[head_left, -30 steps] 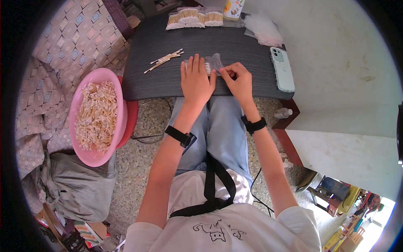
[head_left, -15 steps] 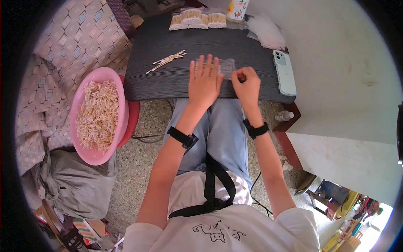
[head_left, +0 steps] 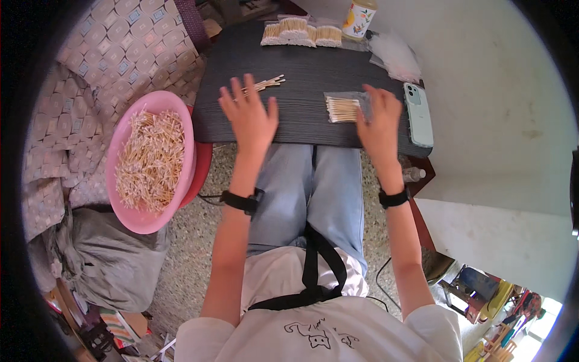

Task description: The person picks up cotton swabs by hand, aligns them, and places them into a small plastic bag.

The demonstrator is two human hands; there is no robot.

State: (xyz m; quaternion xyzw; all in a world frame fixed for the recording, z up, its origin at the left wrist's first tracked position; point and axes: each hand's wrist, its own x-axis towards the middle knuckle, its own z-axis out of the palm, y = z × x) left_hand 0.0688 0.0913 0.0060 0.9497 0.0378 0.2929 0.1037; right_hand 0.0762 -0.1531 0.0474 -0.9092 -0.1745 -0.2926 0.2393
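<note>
**user_a:** ok so what's on the bench (head_left: pixel 301 66) right now? looks like a dark ribbed top; the person sits right up to it with their knees under the near edge.

**user_b:** yeah; the left hand (head_left: pixel 248 114) is spread flat and wide open, fingers fanned, over the left half of the bench; it's got nothing in it. just past its fingertips there's a small loose bunch of cotton swabs (head_left: pixel 265 84), lying slanted; can't tell if a fingertip actually touches them or just sits next to them.

**user_a:** and the other side?

**user_b:** right hand (head_left: pixel 379 120) is open too, fingers loosely stretched, holding nothing; it sits just right of a clear little bag of swabs (head_left: pixel 344 108) lying flat near the middle of the bench; the fingers look like they rest on the bag's right edge, but it's close enough that i wouldn't swear to it.

**user_a:** other stuff around?

**user_b:** a pale green phone (head_left: pixel 418 114) lies face down at the right edge of the bench, right beside that hand; at the far edge there's a row of filled swab packs (head_left: pixel 301 33), a yellow bottle (head_left: pixel 358 18) and some empty clear bags (head_left: pixel 395 54); off to the left, well apart from the bench, a pink basin (head_left: pixel 129 211) heaped with loose swabs; black bands on both wrists.
</note>
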